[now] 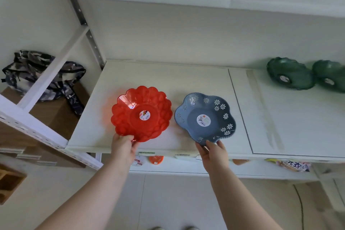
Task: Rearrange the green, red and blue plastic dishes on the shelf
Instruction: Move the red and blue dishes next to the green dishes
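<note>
A red scalloped plastic dish (141,113) with a round sticker in its middle sits over the white shelf (168,78), left of centre. My left hand (123,147) grips its near rim. Right beside it is a blue flower-shaped dish (205,118) with white daisy prints, and my right hand (212,152) pinches its near edge. Two dark green dishes, one (289,73) and another (330,75), stand side by side at the back right of the shelf, the right one cut off by the frame edge.
A camouflage bag (43,74) lies on a cardboard box (56,112) behind the white rack frame at the left. A lower shelf (261,172) holds an orange item and a snack packet (291,165). A wooden crate (9,181) stands at the far left.
</note>
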